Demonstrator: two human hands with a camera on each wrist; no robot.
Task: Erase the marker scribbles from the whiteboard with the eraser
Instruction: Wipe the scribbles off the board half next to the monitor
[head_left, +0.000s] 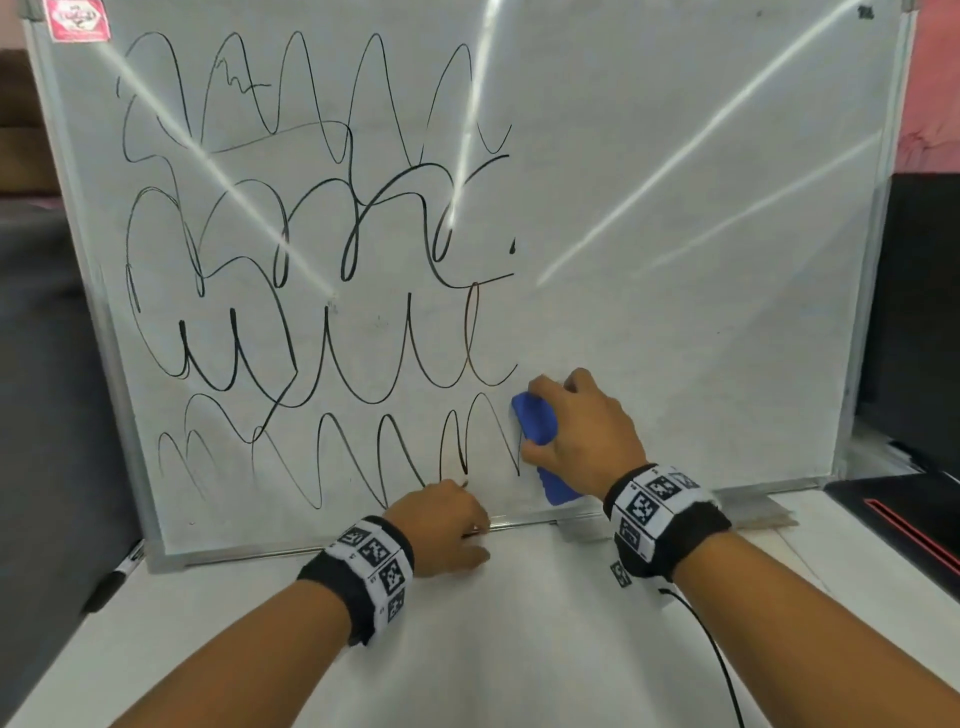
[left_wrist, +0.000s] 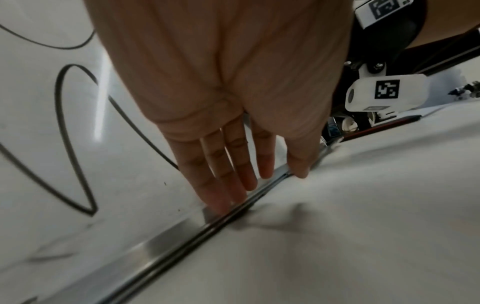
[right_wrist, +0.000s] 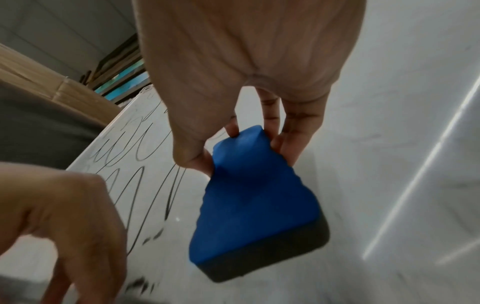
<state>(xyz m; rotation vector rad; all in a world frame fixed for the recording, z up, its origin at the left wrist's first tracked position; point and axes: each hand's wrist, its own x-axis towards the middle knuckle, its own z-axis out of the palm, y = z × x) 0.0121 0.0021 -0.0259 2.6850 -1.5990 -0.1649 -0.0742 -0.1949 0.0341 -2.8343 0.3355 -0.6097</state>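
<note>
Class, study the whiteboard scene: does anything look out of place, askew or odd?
Nothing serious. A black marker lies off the whiteboard's lower left corner, at the table edge. A small ink speck sits stranded beside the scribbles, where wiping stopped.

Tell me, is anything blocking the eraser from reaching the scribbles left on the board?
Mostly nothing: the eraser in the right hand sits right beside the scribbles. Only the left hand, resting on the whiteboard frame, covers the lowest strokes.

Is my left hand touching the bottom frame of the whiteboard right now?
Touching. The left wrist view shows the left hand with straight fingertips resting on the whiteboard's metal bottom frame.
</note>
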